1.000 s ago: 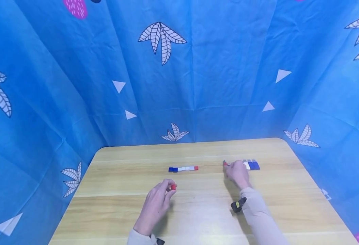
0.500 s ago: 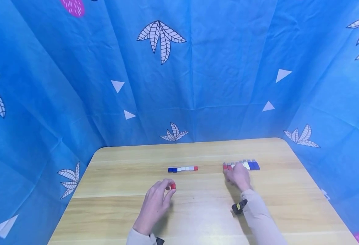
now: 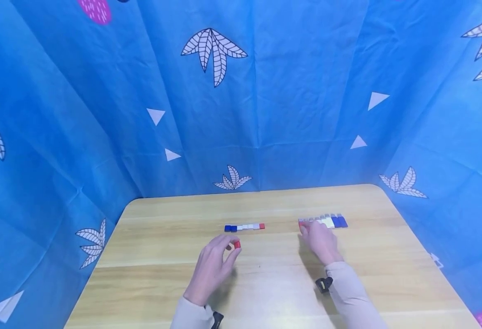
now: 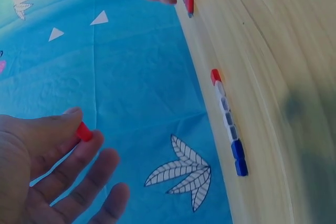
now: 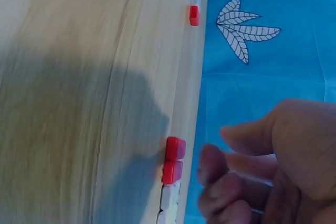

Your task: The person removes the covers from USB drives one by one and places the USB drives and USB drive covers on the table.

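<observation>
My left hand [image 3: 212, 267] pinches a small red piece [image 3: 237, 245] between thumb and forefinger; in the left wrist view that red piece [image 4: 84, 131] is held above the table. Over the left part of the right-hand row of small pieces [image 3: 339, 222], my right hand [image 3: 320, 237] hovers or touches, partly covering it. In the right wrist view the right hand [image 5: 262, 163] has loosely bent fingers, with nothing seen between thumb and forefinger. Two red pieces [image 5: 173, 160] end that row beside it, followed by white ones. Blue pieces lie at its far right.
A second row [image 3: 245, 227] lies further left, running from blue through white to one red piece [image 3: 262, 226]. The wooden table [image 3: 274, 292] has a blue patterned curtain [image 3: 298, 91] behind it and at both sides. Black bands are on both wrists.
The left hand has moved slightly forward and right with the red piece. My right hand has shifted along its row from the red end towards the white pieces, then slightly back.
</observation>
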A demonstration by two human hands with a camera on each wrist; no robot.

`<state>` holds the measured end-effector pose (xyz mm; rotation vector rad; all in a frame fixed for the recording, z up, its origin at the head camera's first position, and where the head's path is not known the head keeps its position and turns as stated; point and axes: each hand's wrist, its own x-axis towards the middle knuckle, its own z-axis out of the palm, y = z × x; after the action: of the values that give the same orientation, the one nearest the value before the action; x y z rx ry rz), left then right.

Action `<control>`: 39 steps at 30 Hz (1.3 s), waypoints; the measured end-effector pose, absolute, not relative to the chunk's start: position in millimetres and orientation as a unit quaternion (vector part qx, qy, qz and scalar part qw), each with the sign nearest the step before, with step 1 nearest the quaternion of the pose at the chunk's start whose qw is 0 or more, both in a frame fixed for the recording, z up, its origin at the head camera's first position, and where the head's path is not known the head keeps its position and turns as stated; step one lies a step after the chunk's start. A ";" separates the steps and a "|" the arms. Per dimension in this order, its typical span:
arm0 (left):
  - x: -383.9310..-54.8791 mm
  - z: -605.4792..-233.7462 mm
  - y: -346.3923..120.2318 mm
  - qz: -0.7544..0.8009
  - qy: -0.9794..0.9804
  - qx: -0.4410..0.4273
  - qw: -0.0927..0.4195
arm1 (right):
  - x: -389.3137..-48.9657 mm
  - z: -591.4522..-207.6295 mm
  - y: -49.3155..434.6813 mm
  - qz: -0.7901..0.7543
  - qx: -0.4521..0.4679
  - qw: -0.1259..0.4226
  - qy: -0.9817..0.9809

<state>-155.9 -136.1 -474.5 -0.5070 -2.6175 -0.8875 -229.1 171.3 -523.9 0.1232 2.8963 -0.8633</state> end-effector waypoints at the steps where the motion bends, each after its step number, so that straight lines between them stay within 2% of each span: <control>1: -159.0 -474.1 -134.5 -0.311 -0.917 -0.183 0.169 | -228.3 -523.8 170.6 -0.282 0.028 0.063 0.957; 10: -183.6 -474.2 -118.1 -0.288 -0.925 -0.207 0.138 | -228.2 -531.5 171.2 -0.277 0.002 0.091 0.957; 15: -199.5 -475.7 -108.1 -0.281 -0.927 -0.215 0.123 | -229.7 -521.8 175.8 -0.320 0.005 0.058 0.946; 22: -228.3 -481.9 -92.8 -0.282 -0.935 -0.204 0.067 | -225.2 -481.3 189.1 -0.354 0.026 0.006 0.935; 33: -277.3 -497.9 -60.0 -0.239 -0.937 -0.251 0.049 | -205.4 -442.1 203.6 -0.343 0.015 -0.062 0.937; 36: -286.8 -505.0 -53.4 -0.219 -0.942 -0.249 0.050 | -200.8 -435.2 204.2 -0.348 0.013 -0.069 0.935; 39: -293.5 -515.0 -48.0 -0.209 -0.949 -0.234 0.028 | -195.4 -429.5 204.8 -0.355 0.012 -0.065 0.933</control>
<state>-293.5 -48.0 -515.0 -0.7226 -2.9288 -0.6451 -195.4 204.8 -429.5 0.0382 3.0578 -1.1627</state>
